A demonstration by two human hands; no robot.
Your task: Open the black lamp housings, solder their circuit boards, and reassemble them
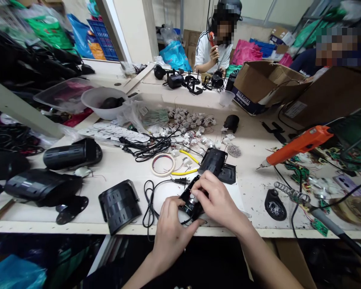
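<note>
On the cluttered white worktop (248, 182), near its front edge, the left hand (172, 230) grips an open black plastic housing (185, 196); the right hand (218, 198) bunches fingertips over exposed innards, holding unclear. Work seems midway: housing not yet closed.

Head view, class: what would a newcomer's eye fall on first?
The bright orange power tool on the right stands out first. Next come the left hand and right hand, holding a black device at the near edge of the bench, and small white parts scattered farther back.
</note>
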